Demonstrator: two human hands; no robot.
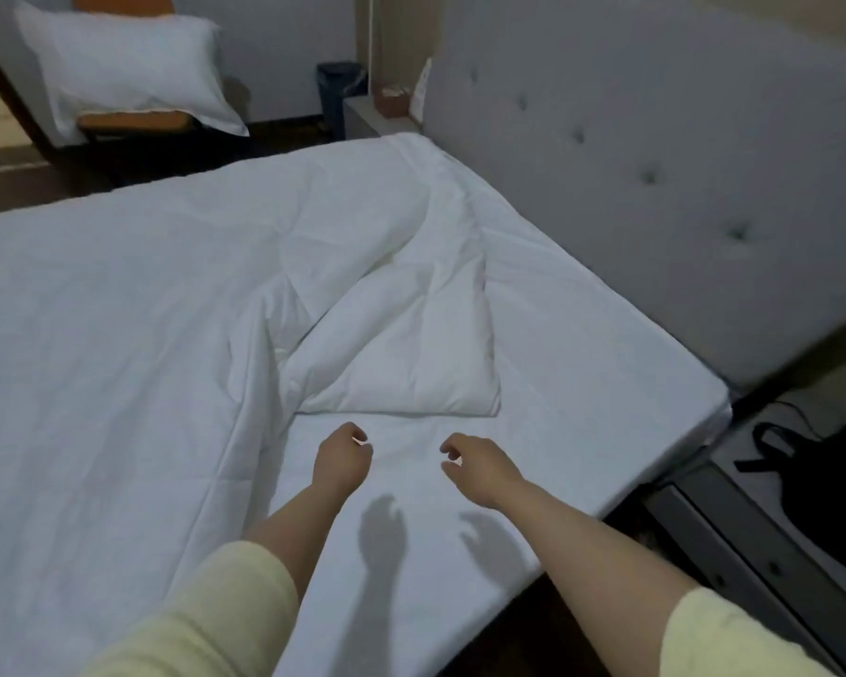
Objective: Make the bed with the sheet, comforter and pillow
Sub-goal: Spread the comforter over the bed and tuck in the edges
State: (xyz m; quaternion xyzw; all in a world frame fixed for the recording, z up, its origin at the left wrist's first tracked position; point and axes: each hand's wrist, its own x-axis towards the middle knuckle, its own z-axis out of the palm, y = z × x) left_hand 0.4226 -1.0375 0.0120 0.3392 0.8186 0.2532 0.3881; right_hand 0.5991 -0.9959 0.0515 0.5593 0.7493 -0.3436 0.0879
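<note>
A white comforter (118,310) covers most of the bed, its near corner folded back into a bunched triangle (401,344). The white fitted sheet (582,364) lies bare along the head end beside the grey tufted headboard (655,153). My left hand (340,459) and my right hand (475,469) hover just above the bare sheet, short of the folded corner, fingers loosely curled and holding nothing. A white pillow (128,70) rests on an orange chair (133,122) at the far left, off the bed.
A dark nightstand (763,544) with a black bag (821,486) on it stands at the right of the bed. A dark bin (338,95) and a small shelf with items (394,102) stand beyond the bed's far corner. Dark floor lies around the bed.
</note>
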